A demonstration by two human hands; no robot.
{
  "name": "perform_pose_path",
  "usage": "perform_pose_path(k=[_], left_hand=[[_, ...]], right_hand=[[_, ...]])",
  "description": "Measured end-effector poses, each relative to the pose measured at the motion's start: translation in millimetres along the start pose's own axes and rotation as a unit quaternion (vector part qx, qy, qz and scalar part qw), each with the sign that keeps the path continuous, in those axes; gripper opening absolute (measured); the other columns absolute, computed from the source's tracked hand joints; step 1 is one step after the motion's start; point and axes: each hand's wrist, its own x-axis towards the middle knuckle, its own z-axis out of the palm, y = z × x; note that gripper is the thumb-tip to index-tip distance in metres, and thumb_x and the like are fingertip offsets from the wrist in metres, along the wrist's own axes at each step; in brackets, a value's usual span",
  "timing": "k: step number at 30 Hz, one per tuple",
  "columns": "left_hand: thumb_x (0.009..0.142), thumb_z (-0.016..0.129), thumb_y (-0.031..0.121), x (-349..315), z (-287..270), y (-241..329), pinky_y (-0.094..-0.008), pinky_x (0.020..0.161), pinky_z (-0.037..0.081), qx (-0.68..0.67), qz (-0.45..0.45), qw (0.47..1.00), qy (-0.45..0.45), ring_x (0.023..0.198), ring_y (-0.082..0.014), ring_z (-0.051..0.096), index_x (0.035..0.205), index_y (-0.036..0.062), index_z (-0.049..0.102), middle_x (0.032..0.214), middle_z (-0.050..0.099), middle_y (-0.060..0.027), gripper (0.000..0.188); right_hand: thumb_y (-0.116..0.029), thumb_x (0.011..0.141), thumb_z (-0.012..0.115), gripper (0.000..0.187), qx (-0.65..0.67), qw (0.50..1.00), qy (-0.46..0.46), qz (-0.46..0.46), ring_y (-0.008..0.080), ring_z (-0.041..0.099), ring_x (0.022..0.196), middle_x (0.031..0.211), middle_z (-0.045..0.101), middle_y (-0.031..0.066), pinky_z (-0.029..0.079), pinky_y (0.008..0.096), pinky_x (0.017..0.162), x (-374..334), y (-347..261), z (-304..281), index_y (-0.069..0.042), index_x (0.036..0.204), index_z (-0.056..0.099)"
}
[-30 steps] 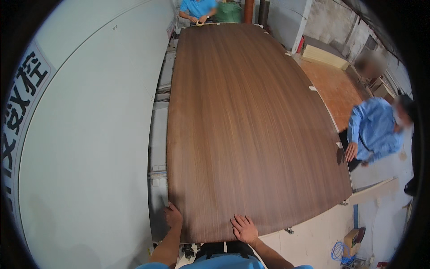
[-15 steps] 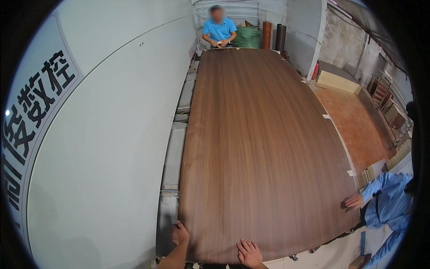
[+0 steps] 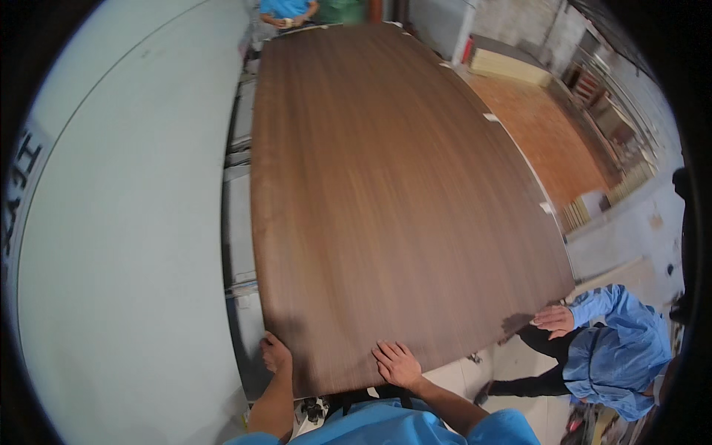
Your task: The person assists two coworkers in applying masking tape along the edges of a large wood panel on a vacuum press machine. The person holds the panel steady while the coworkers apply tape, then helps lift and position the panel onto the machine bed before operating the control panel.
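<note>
A large brown wood-grain sheet (image 3: 400,193) covers a long worktable, running from my body to the far end. My left hand (image 3: 277,354) is curled round its left edge near the close corner, the fingertips partly hidden at the edge. Flat on top by the front edge lies my right hand (image 3: 398,363), fingers spread and holding nothing. Small pale tape pieces (image 3: 492,117) stick along the sheet's right edge. At the near right corner, a co-worker's hand (image 3: 555,319) rests on the sheet.
The co-worker in blue (image 3: 615,356) stands close on my right. Another person in blue (image 3: 285,10) holds a small pale object at the far end. A tall white panel (image 3: 126,222) flanks the left side. Stacked boards (image 3: 512,65) lie beyond the orange floor (image 3: 549,141).
My view has tilted down and shifted right, bringing in my torso. My hands keep their places on the sheet. The right co-worker's hand has come to the sheet's near right corner.
</note>
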Motion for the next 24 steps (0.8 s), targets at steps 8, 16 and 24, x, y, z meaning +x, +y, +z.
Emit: perform_pose_path(k=[8, 16, 24], left_hand=[[0.102, 0.024, 0.066, -11, 25, 6, -0.0569, 0.097, 0.046, 0.023, -0.009, 1.000, -0.014, 0.117, -0.0439, 0.062, 0.137, 0.0105, 0.056, 0.131, 0.065, -0.0179, 0.073], [0.102, 0.024, 0.067, -44, 20, 17, -0.0550, 0.103, 0.045, 0.019, 0.005, 1.000, -0.007, 0.123, -0.0431, 0.059, 0.138, 0.0114, 0.057, 0.133, 0.064, -0.0198, 0.074], [0.102, 0.027, 0.065, -34, -4, 34, -0.0560, 0.098, 0.049, 0.031, -0.023, 0.999, 0.012, 0.114, -0.0448, 0.064, 0.140, 0.0111, 0.057, 0.126, 0.067, -0.0213, 0.072]], right_hand=[[-0.029, 0.095, 0.058, 0.045, 0.010, 1.000, -0.002, 0.012, 0.0275, 0.049, 0.136, 0.147, 0.053, 0.0125, 0.036, 0.0483, 0.115, -12, 22, 4, -0.011, 0.136, 0.059], [-0.029, 0.095, 0.057, 0.045, 0.029, 0.999, -0.004, 0.015, 0.0279, 0.050, 0.135, 0.148, 0.052, 0.0128, 0.036, 0.0482, 0.115, -27, 42, -19, -0.012, 0.137, 0.058], [-0.029, 0.095, 0.057, 0.045, 0.016, 1.000, -0.017, 0.015, 0.0270, 0.052, 0.133, 0.147, 0.054, 0.0118, 0.038, 0.0484, 0.113, -11, 26, -36, -0.012, 0.136, 0.059]])
